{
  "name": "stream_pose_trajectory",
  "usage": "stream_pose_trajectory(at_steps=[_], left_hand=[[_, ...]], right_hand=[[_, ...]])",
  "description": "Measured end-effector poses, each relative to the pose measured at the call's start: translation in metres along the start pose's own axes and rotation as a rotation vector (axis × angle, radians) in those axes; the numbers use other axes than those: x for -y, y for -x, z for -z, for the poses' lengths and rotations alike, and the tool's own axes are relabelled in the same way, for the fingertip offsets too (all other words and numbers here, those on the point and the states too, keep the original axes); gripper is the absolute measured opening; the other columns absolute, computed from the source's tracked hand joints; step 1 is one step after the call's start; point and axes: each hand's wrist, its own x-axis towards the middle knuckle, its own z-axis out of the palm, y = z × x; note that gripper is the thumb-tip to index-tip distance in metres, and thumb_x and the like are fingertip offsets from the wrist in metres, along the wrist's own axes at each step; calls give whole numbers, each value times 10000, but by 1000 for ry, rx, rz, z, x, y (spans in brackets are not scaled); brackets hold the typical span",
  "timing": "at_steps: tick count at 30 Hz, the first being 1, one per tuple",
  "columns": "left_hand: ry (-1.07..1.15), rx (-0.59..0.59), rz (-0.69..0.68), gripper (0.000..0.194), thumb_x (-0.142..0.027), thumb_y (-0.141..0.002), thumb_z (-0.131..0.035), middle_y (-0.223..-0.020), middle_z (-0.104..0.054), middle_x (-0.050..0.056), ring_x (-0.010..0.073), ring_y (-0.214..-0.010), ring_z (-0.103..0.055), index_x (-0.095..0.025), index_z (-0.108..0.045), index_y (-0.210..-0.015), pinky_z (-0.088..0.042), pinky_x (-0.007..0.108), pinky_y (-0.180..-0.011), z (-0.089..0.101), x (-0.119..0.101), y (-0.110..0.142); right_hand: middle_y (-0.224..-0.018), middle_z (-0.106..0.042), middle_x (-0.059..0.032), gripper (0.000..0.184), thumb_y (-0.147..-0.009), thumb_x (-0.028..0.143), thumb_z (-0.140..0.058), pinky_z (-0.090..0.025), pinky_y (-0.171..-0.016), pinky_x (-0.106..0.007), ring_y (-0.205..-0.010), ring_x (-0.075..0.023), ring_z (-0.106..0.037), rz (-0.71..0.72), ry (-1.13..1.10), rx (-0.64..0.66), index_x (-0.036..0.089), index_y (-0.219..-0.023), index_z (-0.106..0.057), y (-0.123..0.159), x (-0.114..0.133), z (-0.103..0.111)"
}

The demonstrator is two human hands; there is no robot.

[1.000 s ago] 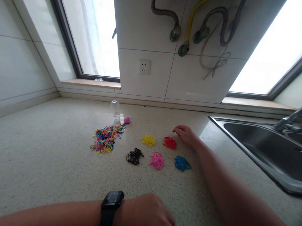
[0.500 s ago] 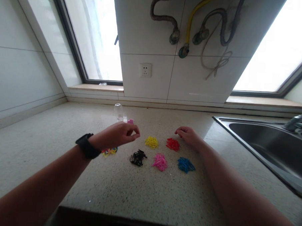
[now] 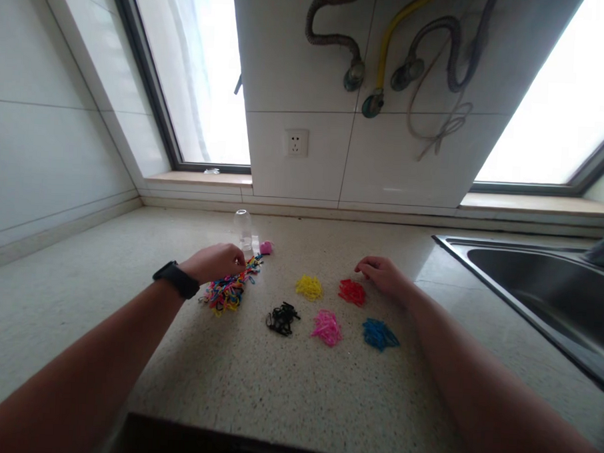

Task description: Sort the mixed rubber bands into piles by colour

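Note:
My left hand [image 3: 215, 261], with a black watch on its wrist, rests on the far side of a mixed pile of coloured rubber bands [image 3: 228, 292]; its fingers are curled down into the pile, and I cannot make out what they pinch. My right hand [image 3: 383, 273] lies on the counter, fingers loosely curled, just right of a small red pile [image 3: 352, 292]. Sorted piles lie between the hands: yellow [image 3: 309, 287], black [image 3: 282, 318], pink [image 3: 326, 326] and blue [image 3: 379, 334].
A small clear bottle [image 3: 242, 229] and a pink cap [image 3: 266, 247] stand behind the mixed pile. A steel sink [image 3: 539, 290] with a tap is at the right. The speckled counter's [image 3: 104, 271] front edge runs along the bottom. Hoses hang on the tiled wall.
My left hand rose from the near counter edge, reached forward over the piles, then dropped back left onto the mixed pile. My right hand stayed beside the red pile.

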Motion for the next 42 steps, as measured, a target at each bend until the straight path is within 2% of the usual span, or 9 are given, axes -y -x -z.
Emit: stream_pose_trajectory(at_steps=[6, 17, 22, 26, 29, 32, 38, 42], left_hand=[[-81, 51, 78, 308, -407, -942, -571, -1059, -640, 77, 188, -928, -622, -145, -625, -1095, -533, 397, -831, -11, 1, -2], [-81, 41, 117, 302, -388, -943, -573, -1082, -633, 81, 194, -948, -621, -145, -617, -1117, -536, 401, -835, -19, 3, -5], [-11, 10, 91, 278, -389, -939, -578, -1015, -642, 66, 174, -885, -621, -141, -629, -1055, -537, 372, -797, -21, 7, -9], [98, -68, 42, 302, -436, -910, -596, -842, -638, 34, 140, -728, -586, -139, -645, -926, -500, 317, -704, -16, 2, -8], [218, -144, -22, 274, -429, -850, -622, -721, -627, 17, 122, -631, -533, -158, -656, -831, -410, 266, -613, -10, -7, -5], [368, -190, -95, 258, -412, -832, -602, -684, -625, 16, 116, -613, -513, -163, -635, -772, -359, 258, -576, -4, -21, -2], [753, -166, -196, 286, -424, -888, -533, -892, -685, 62, 102, -676, -544, -149, -593, -939, -427, 234, -595, 1, -61, 5], [945, -121, -223, 267, -406, -890, -557, -915, -673, 63, 77, -602, -470, -149, -571, -959, -372, 205, -496, 6, -88, 14]], right_hand=[[-626, -532, 2, 342, -796, 378, -489, -328, -560, -272, -567, -134, -449, -21, 8, 1, 136, -851, -726, 1, 2, 0], [-638, -542, -5, 342, -796, 383, -495, -334, -567, -273, -580, -138, -460, -12, 1, -1, 137, -852, -726, 1, 1, -1], [-633, -541, -2, 339, -805, 372, -488, -345, -578, -269, -588, -137, -466, -15, 7, 6, 137, -857, -727, 1, 3, 0], [-627, -533, 2, 337, -810, 374, -489, -334, -565, -268, -570, -131, -450, -20, 8, 12, 138, -853, -726, 2, 6, 0], [-628, -531, 2, 335, -808, 376, -495, -329, -557, -266, -570, -131, -449, -14, -4, 14, 137, -853, -725, 2, 5, 0], [-626, -529, 5, 337, -810, 376, -495, -322, -548, -265, -562, -129, -441, -16, 2, 17, 137, -864, -727, 1, 2, -1], [-634, -546, 6, 329, -816, 371, -502, -311, -539, -260, -553, -120, -435, -4, -4, 12, 141, -867, -732, 0, -1, -2], [-626, -547, 6, 326, -813, 369, -507, -316, -538, -259, -548, -121, -439, -7, -12, 11, 139, -861, -732, 0, 0, -2]])
